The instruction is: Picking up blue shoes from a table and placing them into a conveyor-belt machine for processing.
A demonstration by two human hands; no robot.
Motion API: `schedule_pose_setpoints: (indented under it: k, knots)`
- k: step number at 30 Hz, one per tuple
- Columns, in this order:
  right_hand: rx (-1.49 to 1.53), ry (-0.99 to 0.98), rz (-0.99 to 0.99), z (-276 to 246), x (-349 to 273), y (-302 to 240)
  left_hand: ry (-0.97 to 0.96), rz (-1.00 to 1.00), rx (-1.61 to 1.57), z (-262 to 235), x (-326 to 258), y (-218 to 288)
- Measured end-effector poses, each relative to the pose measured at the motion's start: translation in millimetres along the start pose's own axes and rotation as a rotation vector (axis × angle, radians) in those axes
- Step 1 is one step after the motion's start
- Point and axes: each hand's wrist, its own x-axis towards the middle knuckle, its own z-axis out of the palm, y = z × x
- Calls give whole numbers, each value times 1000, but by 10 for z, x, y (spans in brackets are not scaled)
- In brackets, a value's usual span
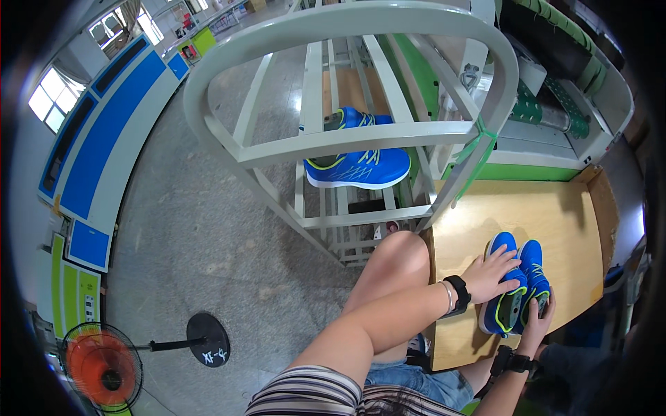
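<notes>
Two blue sneakers with lime-green trim and white soles lie side by side on the wooden tabletop, toes pointing away from me. My left hand (490, 276) rests across the left sneaker (502, 242), its fingers stretched out over the laces. At the heel of the right sneaker (531, 257), my right hand (540, 316) is closed around the collar. Dark greenish-grey forms fill both shoe openings. Another pair of blue sneakers (368, 168) sits on the grey metal rack (354, 141), partly hidden by its bars.
The wooden tabletop (513, 208) has a raised edge at its right. Beyond it stands a green and white machine (538, 154). An orange fan (104, 367) with a black round base (208, 338) is at lower left. A blue and white cabinet (104, 149) lines the left side.
</notes>
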Motion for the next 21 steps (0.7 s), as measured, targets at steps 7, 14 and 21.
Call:
schedule_pose_setpoints:
  k: [7,14,21]
  knots:
    - [-12,49,-18,27,-71,-21,19,27,-7,-48,19,-35]
    - [121,66,107,128,15,-503,51,136,-124,118,196,-173]
    - [-109,184,-81,40,-69,-258,-92,124,-34,-48,163,-72]
